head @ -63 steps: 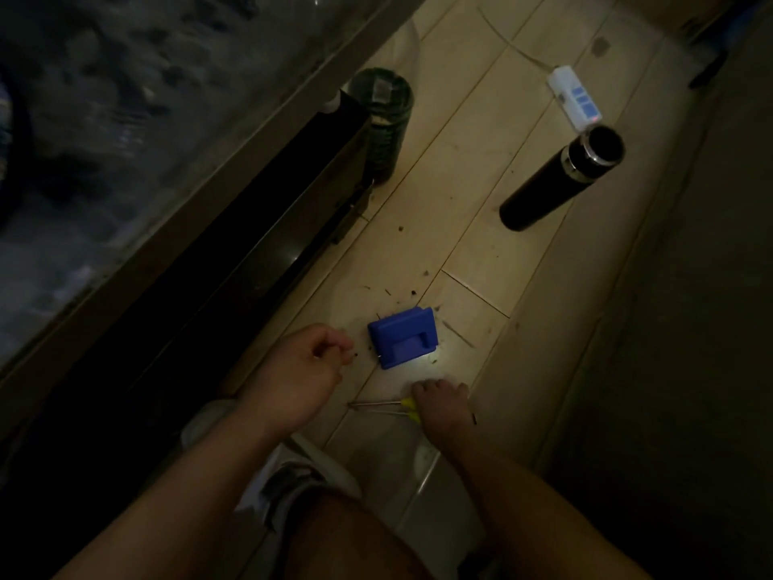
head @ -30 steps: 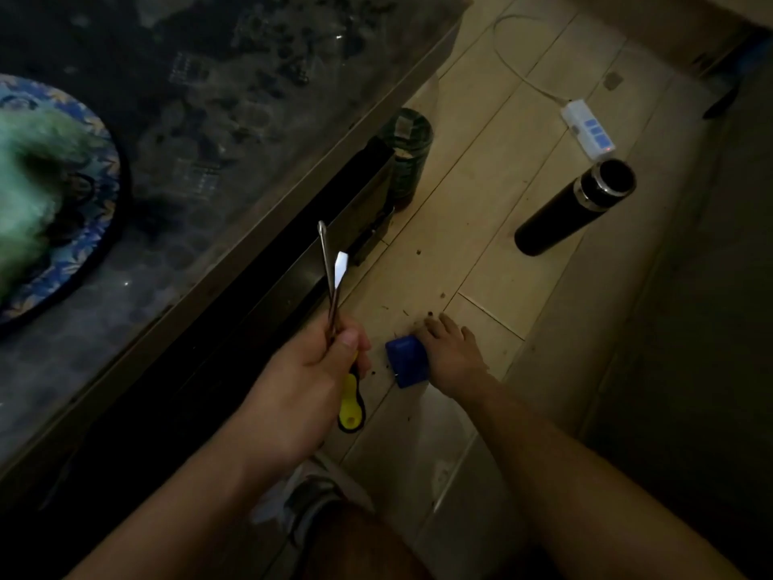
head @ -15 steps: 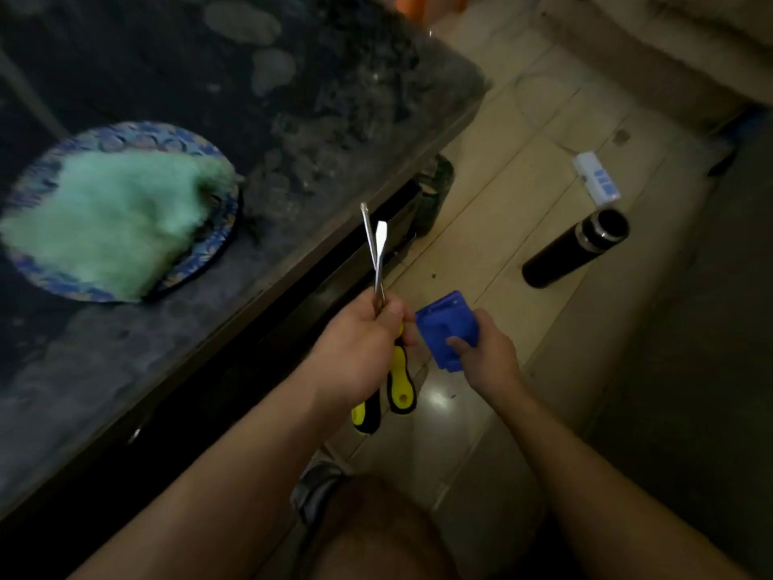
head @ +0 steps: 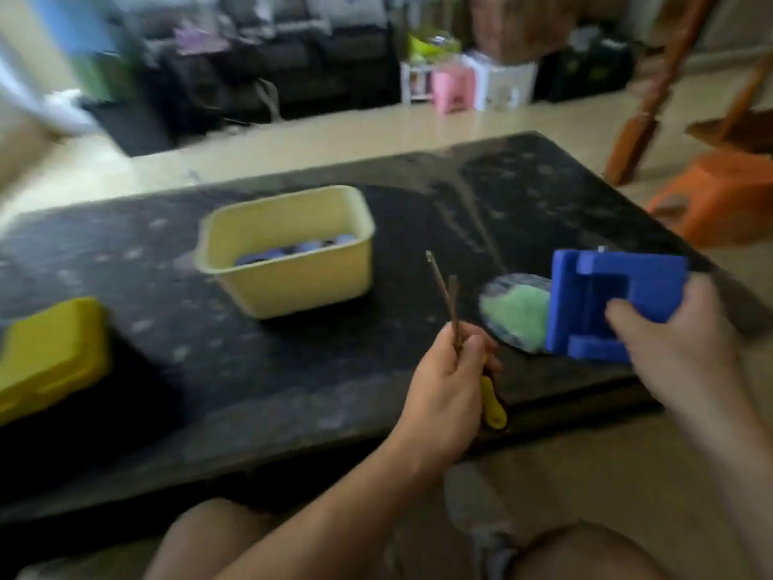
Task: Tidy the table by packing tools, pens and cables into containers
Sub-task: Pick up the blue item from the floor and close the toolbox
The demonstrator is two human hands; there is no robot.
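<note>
The left hand [head: 443, 395] is curled round two screwdrivers [head: 490, 397], shafts up, yellow handles below the fist. Just right of it, the right hand [head: 677, 341] pinches a blue block [head: 606, 303]. A plate [head: 514, 311] lies behind the block. A tub [head: 293, 282] sits up-left of the fist and a yellow case [head: 50, 353] far left, all on the table [head: 334, 370].

Dark table [head: 293, 370] bears tub [head: 293, 286], case [head: 46, 353], perhaps plate [head: 514, 316].

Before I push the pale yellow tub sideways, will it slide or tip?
The pale yellow tub looks low and wide, so it would probably slide, not tip. It seems to be thin plastic, only partly filled, so it is likely light.
</note>
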